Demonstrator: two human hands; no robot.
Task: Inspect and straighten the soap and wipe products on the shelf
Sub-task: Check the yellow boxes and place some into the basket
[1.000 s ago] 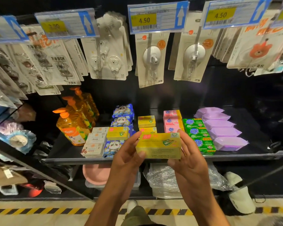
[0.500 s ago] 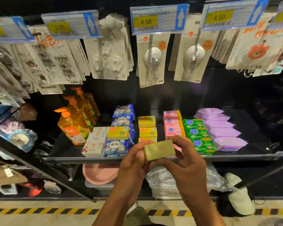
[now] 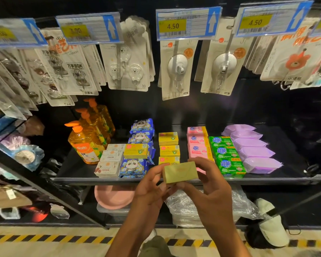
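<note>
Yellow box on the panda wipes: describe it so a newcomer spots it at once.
On the black shelf, find the orange pump bottles at the left. Right of them, past white boxes, run blue panda wipe packs, and the yellow box lies on top of these. The other yellow boxes sit in their own column further right, directly on the shelf.

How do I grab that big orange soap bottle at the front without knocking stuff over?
Probably take the front bottle by its thin neck, just under the orange pump, reaching in from the front and left. Its body looks wide for one hand, more bottles stand right behind it, and white boxes sit close on its right.
</note>
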